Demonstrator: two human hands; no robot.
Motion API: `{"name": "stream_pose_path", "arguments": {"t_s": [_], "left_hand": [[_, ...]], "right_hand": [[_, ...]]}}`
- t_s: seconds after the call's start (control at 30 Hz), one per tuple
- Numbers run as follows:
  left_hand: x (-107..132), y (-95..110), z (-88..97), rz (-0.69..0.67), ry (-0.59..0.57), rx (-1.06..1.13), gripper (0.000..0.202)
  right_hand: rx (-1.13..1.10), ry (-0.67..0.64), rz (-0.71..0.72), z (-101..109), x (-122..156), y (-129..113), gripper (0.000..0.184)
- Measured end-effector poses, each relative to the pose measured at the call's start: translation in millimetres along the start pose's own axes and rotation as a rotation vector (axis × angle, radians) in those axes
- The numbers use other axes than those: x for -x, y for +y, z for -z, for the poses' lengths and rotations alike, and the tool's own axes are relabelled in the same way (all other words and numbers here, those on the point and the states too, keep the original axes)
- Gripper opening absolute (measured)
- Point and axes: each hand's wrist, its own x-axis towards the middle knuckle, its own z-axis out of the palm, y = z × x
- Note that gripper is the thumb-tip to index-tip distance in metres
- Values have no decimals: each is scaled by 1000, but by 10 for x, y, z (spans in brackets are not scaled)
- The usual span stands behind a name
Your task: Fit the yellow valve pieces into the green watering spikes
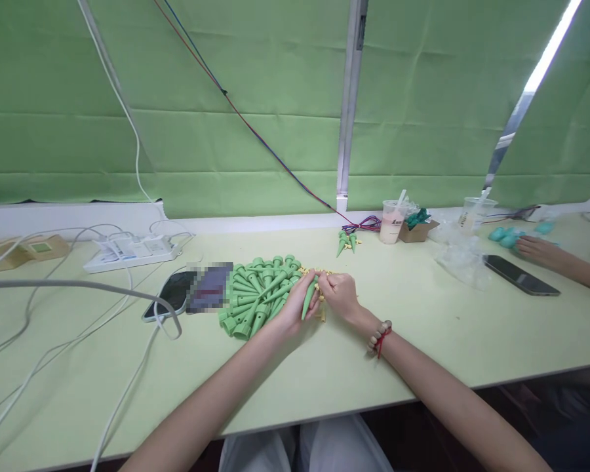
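Observation:
My left hand (297,307) is closed around a green plastic spike (309,298), holding it upright over the pale green table (423,328). My right hand (341,293) is pinched at the spike's top end, its fingers pressed together on something too small to make out. Just left of my hands lies a pile of several green spikes (255,292). Small yellow pieces (314,271) lie scattered behind and under my hands. A bead bracelet with a red string sits on my right wrist.
A phone (177,295) lies left of the pile, a white power strip (130,252) with cables behind it. Loose spikes (347,241), a drink cup (392,221) and a small box stand at the back. Another person's hand (538,250) rests by a second phone (520,274) at the right.

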Motion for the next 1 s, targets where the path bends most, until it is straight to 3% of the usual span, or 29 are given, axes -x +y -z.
{"name": "stream_pose_path", "arguments": {"t_s": [0.17,0.3,0.5,0.63,0.83,0.93,1.0], "left_hand": [[39,42,-15,65,-41,37,37],[31,10,-26,56,-7,-1,43],[-77,-82,51,-21,-12,-21,36],[-107,-94,65,-195,47,-151,38],[-111,-63,60,-457,149,-312,33],[-100,-60,49,-500,158,-323,34],[-96,-55,39,-447,174,-251,38]], "right_hand": [[32,18,17,-10,10,-5,48],[24,-37,42,26,-9,-14,49],[43,-85,90,86,-59,53,48],[-24,-128,-42,104,-72,59,46],[-327,-81,-395,13,-93,17,42],[-466,-62,-480,-70,-107,0,38],[-481,-59,-483,-109,-108,-14,36]]}}
